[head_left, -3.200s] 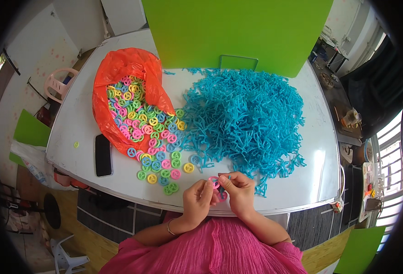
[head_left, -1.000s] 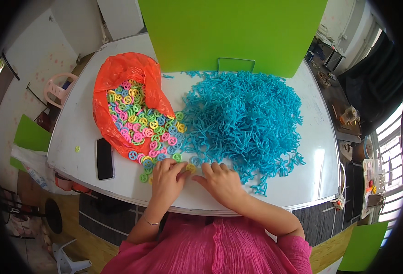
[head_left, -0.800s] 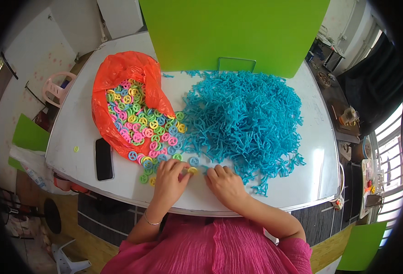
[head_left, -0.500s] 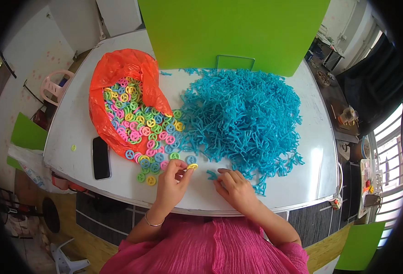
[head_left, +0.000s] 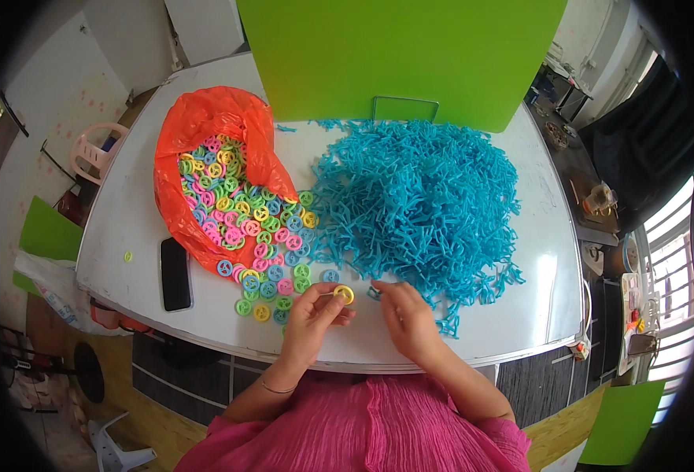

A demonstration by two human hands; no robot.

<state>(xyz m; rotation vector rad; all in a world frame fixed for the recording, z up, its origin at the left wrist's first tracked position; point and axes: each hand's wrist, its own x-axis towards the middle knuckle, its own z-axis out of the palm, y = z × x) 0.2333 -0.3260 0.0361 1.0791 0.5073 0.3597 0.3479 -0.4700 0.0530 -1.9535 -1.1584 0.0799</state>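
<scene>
My left hand [head_left: 311,321] pinches a small yellow plastic wheel [head_left: 344,295] with spokes between thumb and fingers, its round face turned up. To the right, my right hand [head_left: 408,318] has its fingers closed around a small blue plastic piece [head_left: 373,293], mostly hidden by the fingertips. A loose blue wheel [head_left: 330,276] lies just beyond my left hand. Past my right hand rises a large heap of blue branched plastic pieces [head_left: 422,204]. Many pink, green, yellow and blue wheels [head_left: 260,252] spill toward my left hand from a red plastic bag [head_left: 175,185].
A black phone [head_left: 176,274] lies left of the bag on the white table [head_left: 127,228]. A single green wheel [head_left: 128,256] sits near the left edge. A tall green board [head_left: 402,59] stands at the back, with a metal wire bracket [head_left: 406,97] before it.
My left hand has moved slightly right and nearer to me, turning the yellow wheel face up. The fingers of my right hand have drawn the blue piece in. More green wheels show beside my left hand.
</scene>
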